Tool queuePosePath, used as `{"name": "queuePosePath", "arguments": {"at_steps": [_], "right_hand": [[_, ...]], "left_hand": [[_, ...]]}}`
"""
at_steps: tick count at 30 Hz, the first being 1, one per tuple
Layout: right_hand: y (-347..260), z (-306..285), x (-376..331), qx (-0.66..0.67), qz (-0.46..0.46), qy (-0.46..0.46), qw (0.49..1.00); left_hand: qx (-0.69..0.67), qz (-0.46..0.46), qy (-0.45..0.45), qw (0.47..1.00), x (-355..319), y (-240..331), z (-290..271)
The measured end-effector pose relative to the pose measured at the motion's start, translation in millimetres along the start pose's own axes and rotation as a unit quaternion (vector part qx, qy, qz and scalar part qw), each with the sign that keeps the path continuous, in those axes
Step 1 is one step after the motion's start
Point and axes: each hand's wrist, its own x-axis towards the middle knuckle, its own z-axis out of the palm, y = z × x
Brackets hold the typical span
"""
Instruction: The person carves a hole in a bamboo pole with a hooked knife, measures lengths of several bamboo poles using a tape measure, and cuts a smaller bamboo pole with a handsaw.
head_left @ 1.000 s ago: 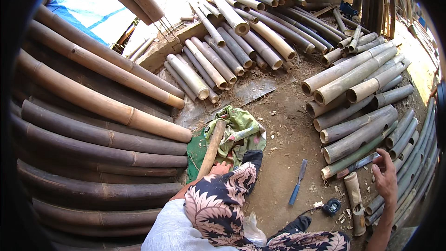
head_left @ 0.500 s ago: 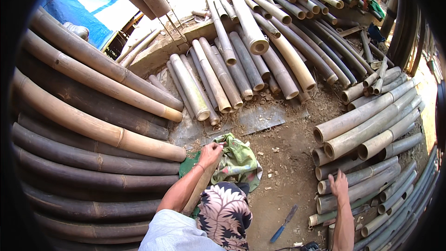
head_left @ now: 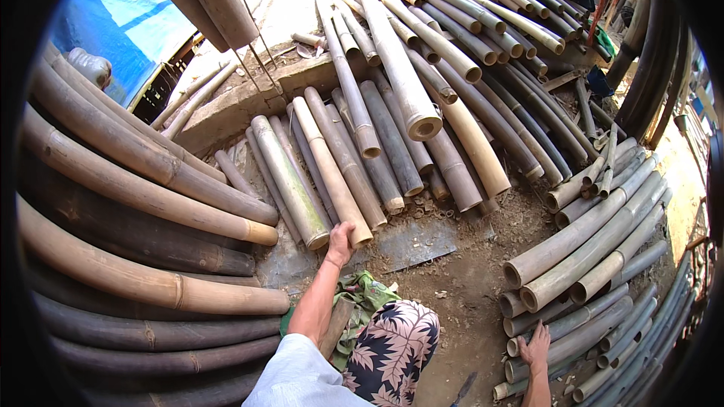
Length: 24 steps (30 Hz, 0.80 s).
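My left hand (head_left: pixel 342 244) reaches forward, its fingers closed at the near end of a light tan bamboo pole (head_left: pixel 329 162). That pole lies among several others on the ground ahead of me, beside a thicker greenish one (head_left: pixel 289 181). At the right, my right hand (head_left: pixel 535 346) rests with fingers apart on the cut ends of stacked bamboo poles (head_left: pixel 588 332), gripping nothing that I can see. A crumpled green cloth (head_left: pixel 369 295) lies below my left hand, beside my knee in patterned fabric. The blade of a knife (head_left: pixel 467 386) shows on the dirt near the lower edge.
Long dark and tan bamboo poles (head_left: pixel 151 271) fill the left side. Another large pile (head_left: pixel 483 45) lies at the far right. Two upright bamboo pieces (head_left: pixel 211 4) stand on metal rods beyond a low concrete ledge (head_left: pixel 249 98). A blue tarp (head_left: pixel 113 15) hangs at the far left.
My left hand has moved forward from the green cloth to the tan pole's end. My right hand has come down onto the stacked poles. The view has shifted, and less of the knife shows.
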Motion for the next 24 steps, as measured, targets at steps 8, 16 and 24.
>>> {"name": "queuePosePath", "arguments": {"at_steps": [8,16,24], "right_hand": [[-40,-25,-43,0.104,0.066,0.106,0.987],[-139,-29,-98,0.134,-0.006,0.051,0.990],[-230,-80,-29,0.200,-0.076,0.070,0.974]], "left_hand": [[0.243,-0.041,0.138,0.959,-24,22,41],[0.154,-0.086,0.137,0.975,-3,30,49],[0.525,0.093,0.200,0.822,16,72,92]]}}
